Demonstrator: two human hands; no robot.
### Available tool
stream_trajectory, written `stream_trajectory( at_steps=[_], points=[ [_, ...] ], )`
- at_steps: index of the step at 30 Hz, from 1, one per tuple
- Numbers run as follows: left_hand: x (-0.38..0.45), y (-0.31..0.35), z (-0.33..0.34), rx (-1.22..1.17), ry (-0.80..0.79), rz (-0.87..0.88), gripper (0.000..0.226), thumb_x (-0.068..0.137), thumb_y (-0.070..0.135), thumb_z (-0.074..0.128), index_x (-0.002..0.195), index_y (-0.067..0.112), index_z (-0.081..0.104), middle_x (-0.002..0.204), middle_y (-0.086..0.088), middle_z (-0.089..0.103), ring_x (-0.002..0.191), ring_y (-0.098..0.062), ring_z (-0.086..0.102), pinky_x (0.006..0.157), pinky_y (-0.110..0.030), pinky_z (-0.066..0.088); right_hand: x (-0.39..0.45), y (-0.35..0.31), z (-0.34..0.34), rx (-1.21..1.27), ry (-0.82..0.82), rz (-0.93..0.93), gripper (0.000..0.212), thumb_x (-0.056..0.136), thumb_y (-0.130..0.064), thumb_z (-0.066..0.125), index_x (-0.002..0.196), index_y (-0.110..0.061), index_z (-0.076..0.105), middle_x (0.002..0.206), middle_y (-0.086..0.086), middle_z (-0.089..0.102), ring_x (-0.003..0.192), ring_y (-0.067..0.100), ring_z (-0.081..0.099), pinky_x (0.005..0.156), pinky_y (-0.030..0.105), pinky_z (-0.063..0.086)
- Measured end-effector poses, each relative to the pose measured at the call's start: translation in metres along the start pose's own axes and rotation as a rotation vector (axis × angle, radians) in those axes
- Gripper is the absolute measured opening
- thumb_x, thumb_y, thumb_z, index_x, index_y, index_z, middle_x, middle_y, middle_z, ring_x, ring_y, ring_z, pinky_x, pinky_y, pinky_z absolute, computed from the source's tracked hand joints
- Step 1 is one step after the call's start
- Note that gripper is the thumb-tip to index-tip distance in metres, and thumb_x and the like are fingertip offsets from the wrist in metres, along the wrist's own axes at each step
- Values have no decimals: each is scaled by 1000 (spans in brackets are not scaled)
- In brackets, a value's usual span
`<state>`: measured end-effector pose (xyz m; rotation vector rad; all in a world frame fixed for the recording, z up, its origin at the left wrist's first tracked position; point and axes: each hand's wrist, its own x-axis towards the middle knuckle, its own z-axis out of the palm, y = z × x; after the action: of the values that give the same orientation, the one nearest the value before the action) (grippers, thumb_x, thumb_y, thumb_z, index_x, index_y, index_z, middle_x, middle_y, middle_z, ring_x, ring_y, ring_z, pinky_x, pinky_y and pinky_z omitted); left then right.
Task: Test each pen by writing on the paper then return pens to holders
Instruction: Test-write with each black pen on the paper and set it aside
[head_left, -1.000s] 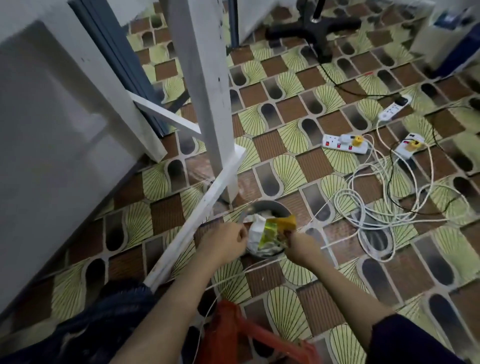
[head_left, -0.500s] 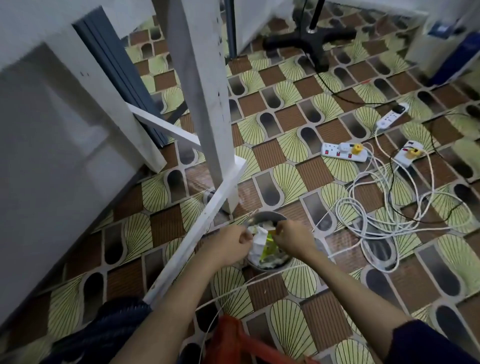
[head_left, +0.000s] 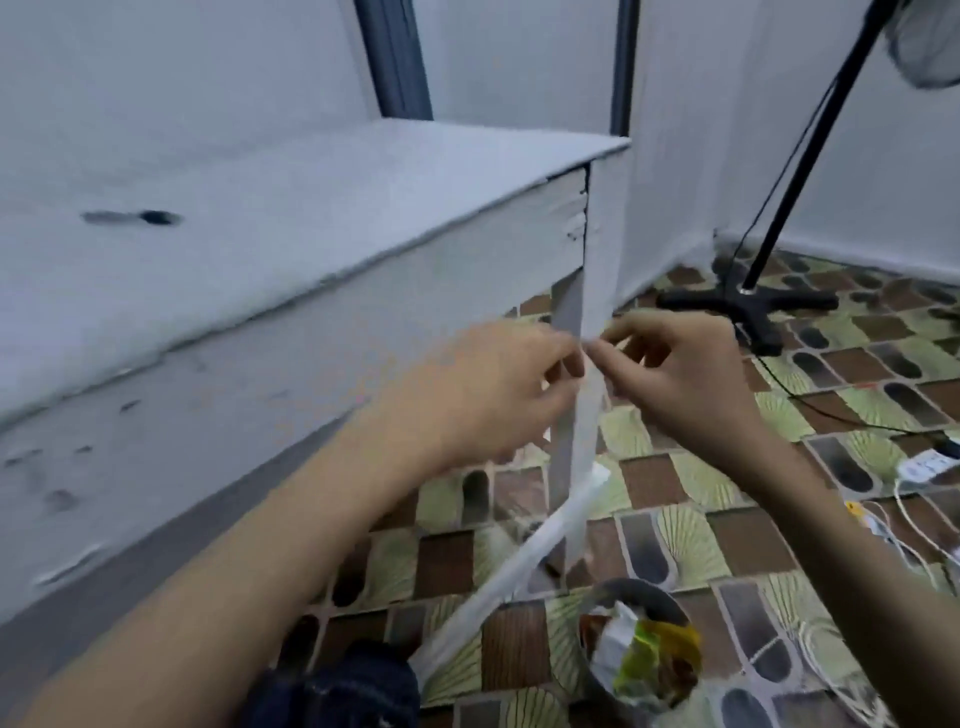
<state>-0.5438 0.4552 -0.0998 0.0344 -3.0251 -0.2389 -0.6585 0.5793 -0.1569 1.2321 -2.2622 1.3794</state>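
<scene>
Rising away from the bin (head_left: 641, 657), both hands now meet in the air in front of the desk (head_left: 311, 218) leg (head_left: 597, 291), where half a second ago they were down at the bin's rim among the crumpled wrappers (head_left: 647, 660). The view has swung up with them: the desk's white top, out of sight before, fills the left and far part of the picture, and the bin sits low at the near right with the wrappers still inside it. The left hand (head_left: 488, 395) and right hand (head_left: 680, 374) have their fingertips pinched together and almost touching, as if gripping something small or thin between them, but the blur hides it and I cannot tell what, if anything, they hold. No pen, paper or holder shows anywhere; the only mark on the desk top is a dark smudge (head_left: 135, 217) at the far left, too blurred to name, so where the pens are cannot be told from this view. On the floor (head_left: 691, 525) to the right lie white cables (head_left: 914, 525), and a fan stand (head_left: 748, 301) rises at the far right. My reading is that the stop at the bin is over and the person is turning back towards the desk, so pen testing seems not to be under way just now; the next move likely calls for bringing the pens and paper back into view.
</scene>
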Motion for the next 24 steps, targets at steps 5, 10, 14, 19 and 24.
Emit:
stream_trajectory(
  at_steps=[5,10,14,19,24],
  points=[
    [-97,-35,-89,84,208,-241,24,95,35,46,112,26,60,108,9,63,99,-9,57,88,-36,46,39,-130,17,130,-99,-261,16,85,-29,66,71,-20,68,53,-6,61,48,7,52,55,27,42],
    [-226,-71,-141,126,379,-551,21,94,34,47,108,28,61,106,12,62,97,-5,57,83,-31,47,56,-256,75,162,-344,-469,21,84,-32,65,65,-23,64,53,-7,59,51,10,50,60,29,46],
    [-334,-101,-164,177,450,-811,20,94,30,49,108,24,63,105,8,63,96,-8,57,77,-24,42,54,-352,123,203,-609,-640,21,83,-29,64,67,-17,66,52,-1,63,45,7,51,54,24,39],
    [-442,-142,-165,149,529,-1114,18,94,26,51,105,21,65,102,6,63,95,-12,58,86,-33,48,40,-435,201,95,-819,-839,16,84,-28,64,69,-21,64,59,1,67,40,1,52,52,20,38],
    [-503,-167,-153,140,648,-1285,16,94,20,51,100,21,66,101,6,62,94,-11,57,83,-28,45,18,-484,266,7,-822,-1039,15,86,-18,58,93,-20,71,80,-9,61,89,19,60,72,26,44]
  ],
)
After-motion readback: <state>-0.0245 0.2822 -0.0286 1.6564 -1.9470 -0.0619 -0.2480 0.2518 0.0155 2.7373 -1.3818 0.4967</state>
